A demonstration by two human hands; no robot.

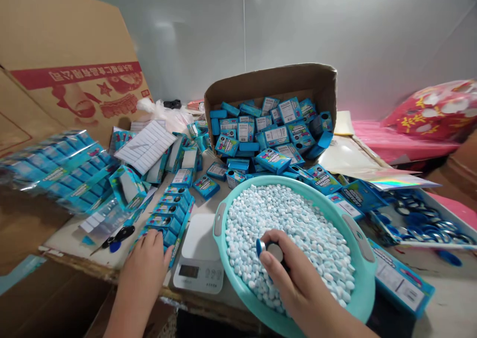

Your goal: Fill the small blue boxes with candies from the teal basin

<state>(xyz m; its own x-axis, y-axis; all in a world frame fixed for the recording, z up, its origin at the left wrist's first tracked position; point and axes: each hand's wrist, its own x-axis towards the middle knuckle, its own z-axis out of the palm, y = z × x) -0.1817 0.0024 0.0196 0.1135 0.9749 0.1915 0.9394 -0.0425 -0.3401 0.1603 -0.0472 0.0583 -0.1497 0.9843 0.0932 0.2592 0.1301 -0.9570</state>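
My left hand point(145, 258) lies over the near end of a row of small blue candy boxes point(167, 210) in a display tray. Its fingers and thumb are around the nearest box, which they partly hide. My right hand point(288, 268) is closed around a small round blue-rimmed metal piece point(260, 248); a grey disc also shows among its fingers. Beneath it is a turquoise basin point(219, 243) of pale blue and white candies point(268, 209). Between the hands stands a white digital scale point(201, 243), with nothing on its plate.
Behind the basin, a tipped cardboard box point(270, 72) spills many blue candy boxes. Plastic-wrapped packs point(67, 169) and a large carton point(67, 54) stand left. Black scissors point(115, 238) lie near the table edge. A white tray point(439, 241) of blue round pieces is on the right.
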